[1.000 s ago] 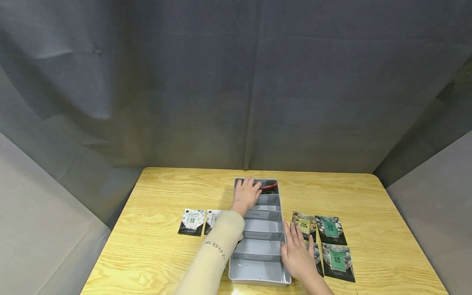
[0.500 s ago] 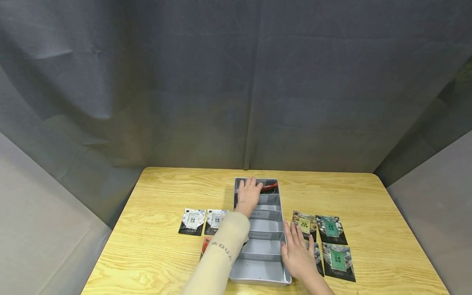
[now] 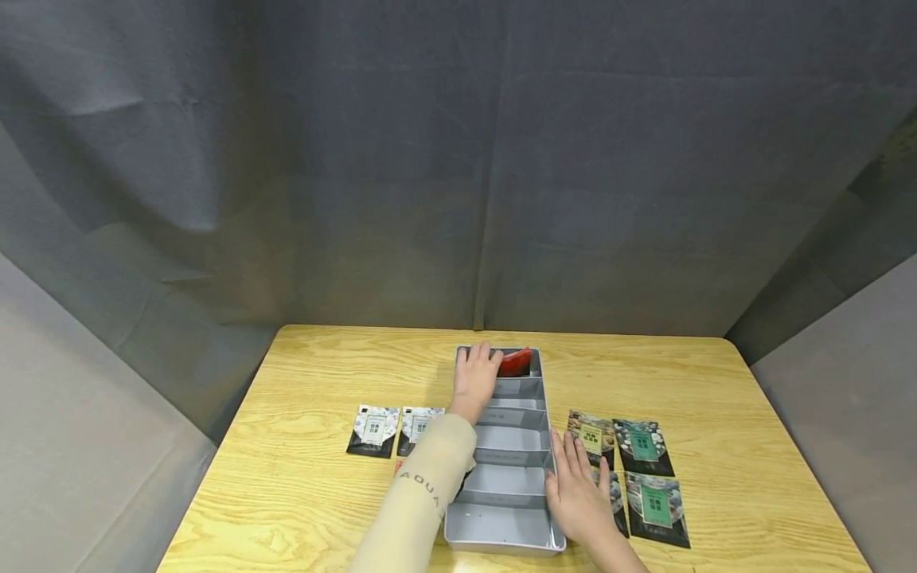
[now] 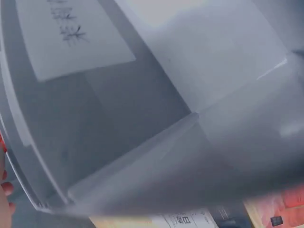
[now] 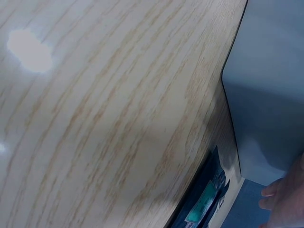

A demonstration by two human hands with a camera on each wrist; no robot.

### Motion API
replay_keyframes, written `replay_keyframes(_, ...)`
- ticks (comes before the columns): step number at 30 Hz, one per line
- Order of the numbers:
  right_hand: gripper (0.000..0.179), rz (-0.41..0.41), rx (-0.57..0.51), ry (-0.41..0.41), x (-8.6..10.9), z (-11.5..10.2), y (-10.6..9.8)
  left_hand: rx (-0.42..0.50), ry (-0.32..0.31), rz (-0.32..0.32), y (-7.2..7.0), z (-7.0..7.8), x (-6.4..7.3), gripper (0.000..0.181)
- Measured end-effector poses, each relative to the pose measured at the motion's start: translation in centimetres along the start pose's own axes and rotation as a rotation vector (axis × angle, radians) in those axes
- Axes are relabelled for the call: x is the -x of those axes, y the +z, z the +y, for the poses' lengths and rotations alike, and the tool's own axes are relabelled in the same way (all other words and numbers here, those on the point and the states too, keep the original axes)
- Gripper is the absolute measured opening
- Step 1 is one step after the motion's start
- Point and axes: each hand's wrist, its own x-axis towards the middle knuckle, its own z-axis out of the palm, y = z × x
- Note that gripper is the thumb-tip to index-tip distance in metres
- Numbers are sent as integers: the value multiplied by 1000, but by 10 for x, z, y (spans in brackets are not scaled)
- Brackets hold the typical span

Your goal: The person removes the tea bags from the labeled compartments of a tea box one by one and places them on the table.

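Observation:
A long grey divided tray [image 3: 501, 525] lies lengthwise in front of me. At its far compartment my left hand [image 3: 476, 379] reaches in, the thumb against a red sachet [image 3: 515, 363] that stands tilted there; its fingertips are partly hidden. In the left wrist view, fingers [image 4: 6, 190] curve over the rim near a sliver of red. Along the tray's right wall rests my right hand [image 3: 577, 492], fingers straight, its edge over two sachets. The right wrist view shows that hand only in part, beside the tray's outer side [image 5: 266, 109].
Left of the tray lie two white-and-black sachets [image 3: 373, 430], with a red one [image 3: 398, 466] mostly under my sleeve. On the right are a yellow-labelled sachet [image 3: 591, 434] and green-labelled ones [image 3: 655, 506]. Handwritten labels [image 4: 66, 38] mark the tray's dividers. Grey curtains hang behind the table.
The red sachet at the far compartment has shifted left and tipped to show more of its face. My left hand has moved slightly right, then back left. The right hand stays in place.

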Motion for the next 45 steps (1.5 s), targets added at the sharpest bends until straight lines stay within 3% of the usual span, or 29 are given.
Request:
replay_keyframes(12, 57, 20, -3, -16, -2, 2, 1, 84, -27, 180, -23, -24, -4, 30)
replay_keyframes(22, 57, 26, -5, -16, -3, 2, 1, 187, -83, 321, -36, -39, 6, 28)
replay_keyframes(31, 56, 42, -9, -20, -5, 2, 2, 220, -59, 380, -48, -60, 32, 19)
replay_keyframes(39, 57, 21, -19, -17, -5, 3, 2, 253, -1, 369, -55, -81, 67, 18)
replay_keyframes(45, 57, 8, -24, -12, -6, 4, 1, 315, 27, 304, -59, -101, 94, 14)
